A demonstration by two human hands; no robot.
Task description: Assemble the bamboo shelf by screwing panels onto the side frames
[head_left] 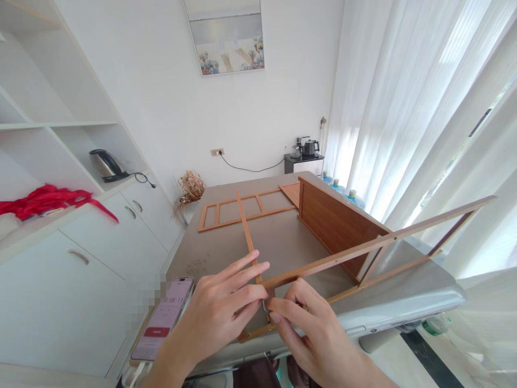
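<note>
My left hand (226, 302) is at the near corner of a wooden frame (335, 260), its thumb and forefinger closed on the joint and its other fingers lying over a long thin wooden slat (245, 223). Beside it, my right hand (309, 320) pinches a thin grey metal piece (265, 306) that looks like a hex key, held at the same joint. Its tip is hidden by my fingers. The frame stands on edge and is joined to a brown wooden panel (335, 215) on the right.
A ladder-like wooden frame (226, 222) lies flat on the grey table (283, 237). Several small screws (196, 264) are scattered at the left, near a phone (165, 318) showing a timer. Cabinets (92, 269) stand left; curtains (388, 91) hang right.
</note>
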